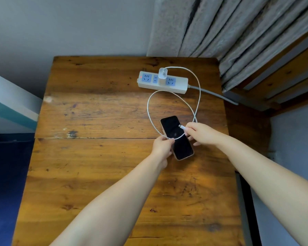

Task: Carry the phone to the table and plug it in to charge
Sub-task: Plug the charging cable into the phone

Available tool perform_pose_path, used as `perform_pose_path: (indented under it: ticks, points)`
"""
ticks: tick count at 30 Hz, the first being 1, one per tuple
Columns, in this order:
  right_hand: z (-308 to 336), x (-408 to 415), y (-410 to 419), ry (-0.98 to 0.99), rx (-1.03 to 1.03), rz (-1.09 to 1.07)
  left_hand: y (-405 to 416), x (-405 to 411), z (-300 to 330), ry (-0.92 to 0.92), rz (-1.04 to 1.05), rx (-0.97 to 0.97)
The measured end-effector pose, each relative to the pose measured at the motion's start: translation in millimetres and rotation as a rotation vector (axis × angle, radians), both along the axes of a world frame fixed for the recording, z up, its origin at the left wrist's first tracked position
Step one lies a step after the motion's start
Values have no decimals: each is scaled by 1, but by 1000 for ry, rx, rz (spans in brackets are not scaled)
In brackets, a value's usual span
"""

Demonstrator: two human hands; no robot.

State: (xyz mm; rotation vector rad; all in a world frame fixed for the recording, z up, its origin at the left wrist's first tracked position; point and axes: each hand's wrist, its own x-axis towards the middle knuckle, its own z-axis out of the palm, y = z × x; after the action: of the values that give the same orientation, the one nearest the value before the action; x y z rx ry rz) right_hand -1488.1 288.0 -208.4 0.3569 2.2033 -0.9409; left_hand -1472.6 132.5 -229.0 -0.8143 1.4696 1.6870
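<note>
While your left hand (161, 145) clamps the phone (176, 137), hiding its edge, your right hand (201, 133) pinches the cable (199, 89) plug, the strip (163, 82) at twelve o'clock.

Your left hand (163, 145) covers the phone (176, 137) along its left edge. Your right hand (202, 133) hides the white cable (199, 89) behind its connector. Grey power-strip cord (219, 95) vanishes under curtain (238, 32). Table (96, 121) cut off at bottom edge.
</note>
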Motion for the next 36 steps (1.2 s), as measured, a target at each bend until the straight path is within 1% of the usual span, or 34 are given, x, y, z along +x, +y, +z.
perform_pose_path:
  ticks: [2,5,7,9,10,11,12,14,16,20,25,31,36]
  points:
    - [-1,-1,-11,-6,-63,21,-15,-8,1,43,-26,-12]
    - [3,-10,-34,25,-84,19,-51,-20,3,132,-118,-5]
    - [10,-22,-49,64,-105,3,-80,-27,6,205,-162,-70]
    - [20,-34,-64,85,-163,38,-109,-34,10,306,-105,-213]
    - [25,-38,-72,70,-214,65,-121,-38,12,337,-26,-281]
    - [28,-41,-80,38,-275,87,-131,-44,14,339,96,-309]
    - [31,-43,-91,-3,-335,106,-140,-51,16,315,250,-278]
    - [34,-44,-111,-71,-426,114,-152,-66,22,244,511,-88]
    - [33,-43,-131,-103,-479,91,-159,-76,26,223,611,81]
    - [28,-42,-154,-120,-530,42,-160,-79,32,233,616,238]
    - [21,-37,-157,-150,-588,4,-165,-81,31,188,716,305]
    - [21,-34,-160,-151,-618,-48,-164,-74,34,171,708,319]
    - [24,-29,-167,-140,-650,-94,-164,-73,35,274,623,284]
